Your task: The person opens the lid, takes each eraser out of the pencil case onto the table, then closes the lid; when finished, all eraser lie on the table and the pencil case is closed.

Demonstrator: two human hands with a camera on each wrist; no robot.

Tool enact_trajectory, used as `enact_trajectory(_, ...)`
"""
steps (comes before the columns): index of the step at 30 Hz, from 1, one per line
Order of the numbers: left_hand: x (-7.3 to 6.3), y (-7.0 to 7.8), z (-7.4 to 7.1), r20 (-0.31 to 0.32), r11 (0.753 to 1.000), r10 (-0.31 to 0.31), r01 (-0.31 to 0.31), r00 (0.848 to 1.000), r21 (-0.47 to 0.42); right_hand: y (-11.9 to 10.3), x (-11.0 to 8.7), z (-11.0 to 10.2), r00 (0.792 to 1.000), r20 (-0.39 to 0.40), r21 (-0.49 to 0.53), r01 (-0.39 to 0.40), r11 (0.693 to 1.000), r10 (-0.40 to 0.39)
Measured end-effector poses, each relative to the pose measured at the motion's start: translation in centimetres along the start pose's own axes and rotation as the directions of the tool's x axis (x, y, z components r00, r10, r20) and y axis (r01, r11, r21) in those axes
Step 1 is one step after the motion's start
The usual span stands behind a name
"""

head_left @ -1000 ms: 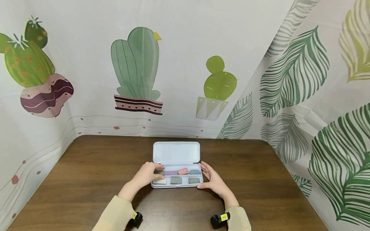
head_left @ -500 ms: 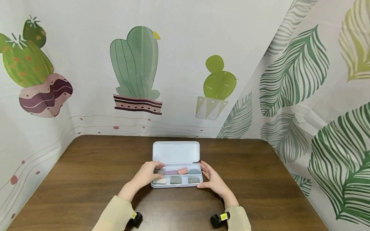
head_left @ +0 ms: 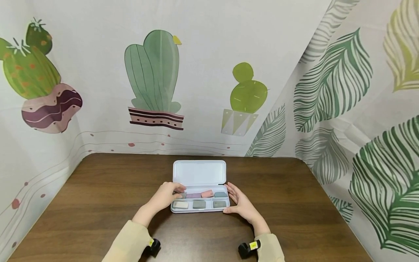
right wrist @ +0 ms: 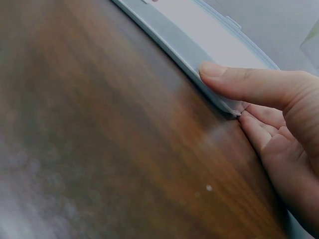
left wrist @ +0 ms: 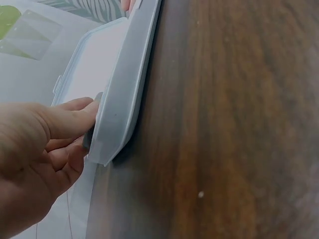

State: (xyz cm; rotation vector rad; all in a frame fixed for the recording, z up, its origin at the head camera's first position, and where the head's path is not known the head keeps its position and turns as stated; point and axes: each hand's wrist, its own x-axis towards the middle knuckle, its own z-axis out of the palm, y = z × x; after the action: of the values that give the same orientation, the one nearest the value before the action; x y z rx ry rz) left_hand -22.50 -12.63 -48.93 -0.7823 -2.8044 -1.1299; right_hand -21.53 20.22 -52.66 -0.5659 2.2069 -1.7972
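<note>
A pale plastic case (head_left: 199,210) lies on the table, its lid (head_left: 199,173) raised at the back. In the front row sit a whitish eraser-like block (head_left: 180,205) and two grey blocks (head_left: 199,204). Behind them are a purple block (head_left: 194,195), a pink one (head_left: 207,194) and a blue-grey one (head_left: 220,194). My left hand (head_left: 166,194) pinches a dark grey block (left wrist: 88,137) at the back left compartment, mostly hidden by the fingers. My right hand (head_left: 241,205) holds the case's right end, thumb (right wrist: 234,82) at the front wall, fingers at the side.
The brown wooden table (head_left: 114,193) spreads around the case. Behind it hangs a white cloth (head_left: 209,91) printed with cacti and leaves. A black wrist camera (head_left: 152,248) sits at the left sleeve, another camera (head_left: 247,250) at the right.
My left hand has shifted slightly back and left, and more of the whitish block shows. The right hand and the case look still.
</note>
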Motion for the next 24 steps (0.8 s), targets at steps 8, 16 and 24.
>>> enact_trajectory(8,0.02,-0.11,-0.11,0.009,1.0,-0.024,0.024,1.0,0.011,-0.09,-0.05,-0.01,1.0,-0.006,-0.012,-0.015,1.0,0.015)
enact_trajectory(16,-0.02,-0.23,-0.17,0.015,1.0,-0.017,0.017,1.0,-0.007,-0.01,-0.12,-0.07,1.0,-0.007,-0.017,-0.012,1.0,0.011)
enact_trajectory(24,-0.07,-0.54,-0.04,-0.008,0.999,-0.001,0.001,1.0,-0.054,0.15,-0.01,-0.1,1.0,-0.006,-0.019,-0.003,1.0,0.003)
